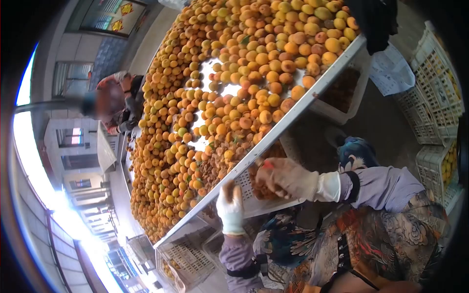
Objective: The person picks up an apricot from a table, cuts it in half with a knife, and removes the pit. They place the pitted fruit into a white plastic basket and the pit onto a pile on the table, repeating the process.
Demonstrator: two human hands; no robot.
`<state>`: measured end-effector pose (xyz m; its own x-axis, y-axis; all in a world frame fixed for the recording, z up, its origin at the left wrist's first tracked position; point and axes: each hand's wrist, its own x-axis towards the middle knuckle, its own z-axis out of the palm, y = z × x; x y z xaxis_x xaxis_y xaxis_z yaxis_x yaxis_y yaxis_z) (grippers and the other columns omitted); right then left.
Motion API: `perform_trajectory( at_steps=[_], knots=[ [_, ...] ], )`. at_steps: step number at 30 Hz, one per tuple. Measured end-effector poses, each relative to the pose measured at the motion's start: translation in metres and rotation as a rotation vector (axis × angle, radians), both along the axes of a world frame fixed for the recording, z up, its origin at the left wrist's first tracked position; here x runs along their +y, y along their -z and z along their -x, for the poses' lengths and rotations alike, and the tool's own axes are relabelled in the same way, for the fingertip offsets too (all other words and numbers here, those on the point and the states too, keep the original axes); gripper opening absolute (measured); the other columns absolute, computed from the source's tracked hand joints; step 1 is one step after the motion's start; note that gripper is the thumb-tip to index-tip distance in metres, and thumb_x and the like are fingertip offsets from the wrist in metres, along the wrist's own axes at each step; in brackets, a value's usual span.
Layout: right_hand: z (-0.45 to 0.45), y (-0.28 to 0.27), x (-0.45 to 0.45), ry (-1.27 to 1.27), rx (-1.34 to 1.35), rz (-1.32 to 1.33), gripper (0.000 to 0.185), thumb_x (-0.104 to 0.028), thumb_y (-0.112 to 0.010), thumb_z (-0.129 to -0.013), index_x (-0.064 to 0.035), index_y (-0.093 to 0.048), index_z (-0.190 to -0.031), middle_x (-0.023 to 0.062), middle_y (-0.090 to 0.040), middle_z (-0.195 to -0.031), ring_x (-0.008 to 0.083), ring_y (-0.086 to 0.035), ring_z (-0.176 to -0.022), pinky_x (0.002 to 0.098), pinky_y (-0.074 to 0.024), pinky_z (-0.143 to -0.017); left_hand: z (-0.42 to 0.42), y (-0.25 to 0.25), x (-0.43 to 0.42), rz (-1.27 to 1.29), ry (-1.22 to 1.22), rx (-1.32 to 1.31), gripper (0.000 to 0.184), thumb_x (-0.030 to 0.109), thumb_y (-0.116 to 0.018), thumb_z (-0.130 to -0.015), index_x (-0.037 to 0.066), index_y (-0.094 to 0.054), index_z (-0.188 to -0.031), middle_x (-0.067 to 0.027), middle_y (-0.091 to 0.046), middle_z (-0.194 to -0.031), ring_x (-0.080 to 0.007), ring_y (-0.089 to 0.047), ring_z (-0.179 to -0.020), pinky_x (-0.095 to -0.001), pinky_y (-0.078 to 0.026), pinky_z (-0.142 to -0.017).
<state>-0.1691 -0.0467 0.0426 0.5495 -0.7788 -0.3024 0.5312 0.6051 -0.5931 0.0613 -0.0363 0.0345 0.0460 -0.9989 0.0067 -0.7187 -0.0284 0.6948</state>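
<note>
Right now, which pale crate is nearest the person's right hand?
The pale crate by the table edge that the right hand partly covers in view, brown stuff inside. The hand covers no other; the crates at far right stand clear of it.

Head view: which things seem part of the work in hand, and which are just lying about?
Apparently in use:
left gloved hand
right gloved hand
orange fruit
table
white crate beneath the right hand

Apparently just about:
crate at far right
pale sheet
crate at lower left
</note>
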Motion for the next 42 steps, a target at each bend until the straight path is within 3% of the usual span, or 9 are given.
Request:
perform_trajectory(
  at_steps=[7,15,17,21,27,31,34,38,42],
  knots=[
    [0.019,0.004,-0.013,0.006,0.033,-0.006,0.032,-0.040,-0.050,-0.092,-0.0082,-0.054,-0.088,-0.0017,-0.046,-0.055,0.0064,-0.041,-0.043,0.0206,-0.0328,-0.037,-0.030,-0.009,-0.116,0.246,-0.076,-0.055,0.030,0.014,-0.059,-0.086,-0.002,-0.057,-0.112,-0.0135,-0.064,-0.100,-0.0194,-0.061,-0.091,-0.0291,-0.048,-0.082],
    [0.046,0.001,-0.022,0.043,-0.034,-0.073,0.037,-0.041,-0.043,-0.095,-0.0049,-0.051,-0.094,0.0002,-0.042,-0.058,0.0087,-0.039,-0.044,0.0217,-0.0318,-0.038,-0.048,0.041,-0.213,0.193,-0.072,-0.338,0.034,0.017,-0.059,-0.087,-0.001,-0.055,-0.116,-0.0122,-0.063,-0.107,-0.0202,-0.060,-0.093,-0.0285,-0.047,-0.082],
    [0.052,0.000,-0.024,0.066,-0.072,-0.097,0.038,-0.041,-0.042,-0.095,-0.0045,-0.050,-0.096,0.0008,-0.041,-0.059,0.0092,-0.039,-0.046,0.0220,-0.0322,-0.039,-0.036,0.036,-0.226,0.170,-0.159,-0.038,0.035,0.018,-0.058,-0.088,-0.001,-0.054,-0.118,-0.0131,-0.063,-0.109,-0.0216,-0.060,-0.095,-0.0300,-0.046,-0.083],
    [0.061,-0.004,-0.031,0.098,-0.018,-0.227,0.036,-0.039,-0.043,-0.094,-0.0041,-0.050,-0.096,0.0005,-0.040,-0.058,0.0095,-0.039,-0.046,0.0223,-0.0319,-0.040,-0.011,0.026,-0.248,0.131,-0.110,-0.224,0.040,0.022,-0.060,-0.087,0.003,-0.053,-0.121,-0.0162,-0.060,-0.117,-0.0271,-0.059,-0.105,-0.0326,-0.045,-0.089],
    [0.067,-0.005,-0.030,0.071,-0.005,-0.210,0.039,-0.041,-0.039,-0.095,-0.0027,-0.048,-0.096,0.0010,-0.040,-0.060,0.0089,-0.038,-0.045,0.0223,-0.0331,-0.041,-0.004,0.049,-0.291,0.109,-0.115,-0.518,0.047,0.039,-0.052,-0.089,0.013,-0.048,-0.128,-0.0160,-0.060,-0.114,-0.0327,-0.058,-0.103,-0.0370,-0.047,-0.086],
    [0.072,-0.007,-0.032,0.030,0.085,-0.124,0.034,-0.035,-0.038,-0.097,-0.0024,-0.048,-0.097,0.0001,-0.040,-0.060,0.0084,-0.037,-0.046,0.0217,-0.0333,-0.042,-0.021,0.082,-0.323,0.093,-0.033,-0.397,0.039,0.037,-0.051,-0.090,0.018,-0.054,-0.123,-0.0169,-0.061,-0.112,-0.0344,-0.058,-0.101,-0.0387,-0.046,-0.087],
    [0.070,-0.009,-0.034,0.049,0.027,-0.259,0.028,-0.031,-0.044,-0.095,-0.0040,-0.051,-0.094,-0.0004,-0.041,-0.060,0.0081,-0.039,-0.046,0.0219,-0.0333,-0.041,-0.014,0.076,-0.322,0.029,-0.109,-0.192,0.025,0.020,-0.058,-0.087,0.008,-0.056,-0.109,-0.0110,-0.064,-0.095,-0.0194,-0.060,-0.084,-0.0291,-0.047,-0.074],
    [0.064,-0.006,-0.033,0.031,0.024,-0.276,0.025,-0.030,-0.049,-0.093,-0.0054,-0.054,-0.092,-0.0002,-0.043,-0.060,0.0076,-0.041,-0.045,0.0214,-0.0342,-0.040,-0.012,0.074,-0.313,0.096,-0.181,0.038,0.037,0.013,-0.066,-0.080,0.005,-0.053,-0.113,-0.0138,-0.061,-0.101,-0.0201,-0.059,-0.085,-0.0290,-0.048,-0.074],
    [0.054,0.000,-0.028,-0.007,0.035,-0.219,0.027,-0.031,-0.048,-0.094,-0.0054,-0.055,-0.092,0.0000,-0.044,-0.060,0.0072,-0.041,-0.045,0.0211,-0.0351,-0.040,-0.001,0.050,-0.292,0.251,-0.151,-0.082,0.042,0.016,-0.066,-0.079,0.003,-0.052,-0.117,-0.0130,-0.061,-0.107,-0.0206,-0.060,-0.094,-0.0306,-0.047,-0.082]
  ],
)
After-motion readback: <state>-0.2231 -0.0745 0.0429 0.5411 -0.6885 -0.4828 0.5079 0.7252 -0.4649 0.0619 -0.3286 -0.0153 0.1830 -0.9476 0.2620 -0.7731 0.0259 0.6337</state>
